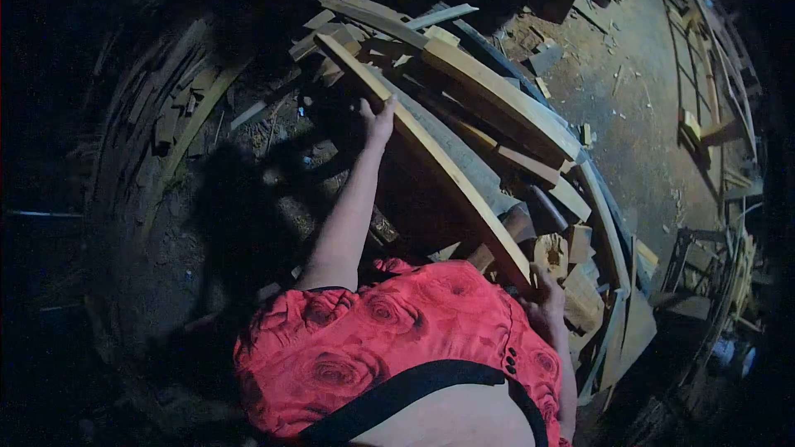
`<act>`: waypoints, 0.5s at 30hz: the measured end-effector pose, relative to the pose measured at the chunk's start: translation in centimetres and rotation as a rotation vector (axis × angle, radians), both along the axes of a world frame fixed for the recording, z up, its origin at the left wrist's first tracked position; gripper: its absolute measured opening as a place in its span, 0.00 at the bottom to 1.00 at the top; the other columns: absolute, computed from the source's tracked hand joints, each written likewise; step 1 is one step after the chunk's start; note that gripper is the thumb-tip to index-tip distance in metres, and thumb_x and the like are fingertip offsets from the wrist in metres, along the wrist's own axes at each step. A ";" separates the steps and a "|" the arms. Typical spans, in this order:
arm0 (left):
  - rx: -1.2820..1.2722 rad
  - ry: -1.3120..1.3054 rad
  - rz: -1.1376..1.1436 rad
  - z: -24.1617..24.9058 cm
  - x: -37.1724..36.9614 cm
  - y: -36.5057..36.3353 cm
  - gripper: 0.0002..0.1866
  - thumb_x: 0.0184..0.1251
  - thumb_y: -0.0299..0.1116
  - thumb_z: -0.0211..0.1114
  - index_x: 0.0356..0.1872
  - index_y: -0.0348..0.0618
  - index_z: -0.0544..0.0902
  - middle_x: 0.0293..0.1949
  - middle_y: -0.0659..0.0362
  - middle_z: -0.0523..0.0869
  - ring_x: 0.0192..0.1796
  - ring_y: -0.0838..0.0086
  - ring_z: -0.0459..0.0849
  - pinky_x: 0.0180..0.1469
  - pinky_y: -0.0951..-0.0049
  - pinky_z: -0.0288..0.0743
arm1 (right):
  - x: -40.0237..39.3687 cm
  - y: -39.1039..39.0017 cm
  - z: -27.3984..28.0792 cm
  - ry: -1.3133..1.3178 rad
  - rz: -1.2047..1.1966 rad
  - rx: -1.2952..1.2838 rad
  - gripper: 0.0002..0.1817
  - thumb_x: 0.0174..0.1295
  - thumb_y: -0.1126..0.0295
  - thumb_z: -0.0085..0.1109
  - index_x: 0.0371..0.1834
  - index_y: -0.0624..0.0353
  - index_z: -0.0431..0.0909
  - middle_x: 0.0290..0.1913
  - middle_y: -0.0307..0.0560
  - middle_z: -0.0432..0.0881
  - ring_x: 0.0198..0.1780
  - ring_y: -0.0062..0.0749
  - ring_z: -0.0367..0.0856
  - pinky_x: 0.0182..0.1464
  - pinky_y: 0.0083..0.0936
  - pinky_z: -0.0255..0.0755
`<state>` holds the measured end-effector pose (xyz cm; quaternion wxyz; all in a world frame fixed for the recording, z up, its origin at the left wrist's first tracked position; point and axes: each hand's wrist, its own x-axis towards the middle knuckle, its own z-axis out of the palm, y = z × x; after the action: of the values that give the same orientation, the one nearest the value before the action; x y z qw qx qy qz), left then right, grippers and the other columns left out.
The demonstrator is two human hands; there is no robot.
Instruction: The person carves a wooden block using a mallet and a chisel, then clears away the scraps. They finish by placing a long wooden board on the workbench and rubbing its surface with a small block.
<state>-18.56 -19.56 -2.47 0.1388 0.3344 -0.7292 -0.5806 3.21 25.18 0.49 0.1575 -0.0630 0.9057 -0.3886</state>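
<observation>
A long pale wooden plank [431, 157] runs diagonally from upper left to lower right over a heap of timber. My left hand [377, 120] grips it partway along its far half, arm stretched out. Close to my body, my right hand [542, 298] holds the plank's near end. Both hands are closed on the same board. My red rose-patterned top [373, 339] fills the bottom of the view.
A pile of planks and offcuts [513, 116] lies under and right of the board. More stacked slats [178, 108] sit at the left. Dirt floor with sawdust and scraps [638, 108] spreads to the right, with wooden frames [720, 265] along its edge. Dark surroundings.
</observation>
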 end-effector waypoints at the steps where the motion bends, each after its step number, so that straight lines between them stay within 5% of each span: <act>1: -0.020 0.025 -0.019 0.2 0.1 0.4 0.54 0.55 0.60 0.65 0.69 0.28 0.48 0.70 0.37 0.52 0.72 0.54 0.51 0.71 0.63 0.48 | -0.2 -0.1 0.5 0.005 0.013 0.006 0.39 0.35 0.72 0.71 0.59 0.55 0.70 0.47 0.55 0.77 0.47 0.48 0.78 0.48 0.34 0.72; 4: -0.099 0.030 -0.051 0.9 0.4 1.3 0.54 0.55 0.59 0.65 0.70 0.31 0.49 0.70 0.38 0.52 0.72 0.54 0.52 0.70 0.62 0.49 | -0.4 -1.7 3.2 -0.397 -0.053 -0.219 0.35 0.42 0.72 0.68 0.59 0.57 0.69 0.36 0.56 0.82 0.40 0.41 0.83 0.44 0.29 0.74; 5: -0.141 0.031 -0.073 1.1 0.4 1.6 0.53 0.55 0.59 0.65 0.70 0.32 0.49 0.70 0.38 0.52 0.72 0.53 0.53 0.70 0.62 0.49 | -0.9 -1.8 3.8 -0.208 0.149 -0.004 0.36 0.42 0.71 0.68 0.60 0.58 0.68 0.33 0.55 0.83 0.37 0.43 0.83 0.42 0.31 0.74; 9: 0.014 -0.043 0.034 0.9 0.8 2.5 0.55 0.53 0.58 0.67 0.71 0.37 0.46 0.70 0.43 0.55 0.70 0.55 0.57 0.69 0.61 0.52 | -1.0 -1.0 2.4 -0.128 0.256 0.107 0.37 0.43 0.70 0.70 0.60 0.59 0.67 0.34 0.56 0.83 0.36 0.41 0.82 0.42 0.33 0.74; 11: 0.142 -0.039 0.045 2.1 1.1 2.4 0.55 0.52 0.57 0.68 0.71 0.37 0.46 0.70 0.45 0.56 0.70 0.57 0.58 0.68 0.62 0.53 | -2.0 -3.1 6.2 -0.515 0.129 -0.052 0.34 0.46 0.76 0.65 0.61 0.61 0.66 0.42 0.52 0.83 0.43 0.35 0.81 0.47 0.32 0.73; 12: 0.270 -0.043 0.048 2.5 1.3 2.4 0.56 0.50 0.57 0.69 0.71 0.36 0.46 0.70 0.47 0.56 0.70 0.59 0.58 0.68 0.62 0.54 | -1.7 -3.4 5.9 -0.555 0.086 -0.422 0.33 0.48 0.83 0.60 0.61 0.65 0.65 0.51 0.50 0.80 0.51 0.31 0.77 0.55 0.30 0.69; 15: 0.348 0.028 -0.028 1.0 0.9 1.4 0.58 0.48 0.56 0.71 0.71 0.36 0.44 0.70 0.48 0.55 0.69 0.61 0.59 0.67 0.62 0.56 | -1.6 -3.0 5.6 -0.663 0.027 -0.537 0.33 0.48 0.86 0.61 0.61 0.68 0.64 0.56 0.50 0.77 0.55 0.31 0.74 0.59 0.28 0.66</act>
<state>-17.68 -18.15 -1.51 0.0809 0.3353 -0.6202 -0.7045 1.66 22.23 6.08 0.4233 0.0146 0.6719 -0.6076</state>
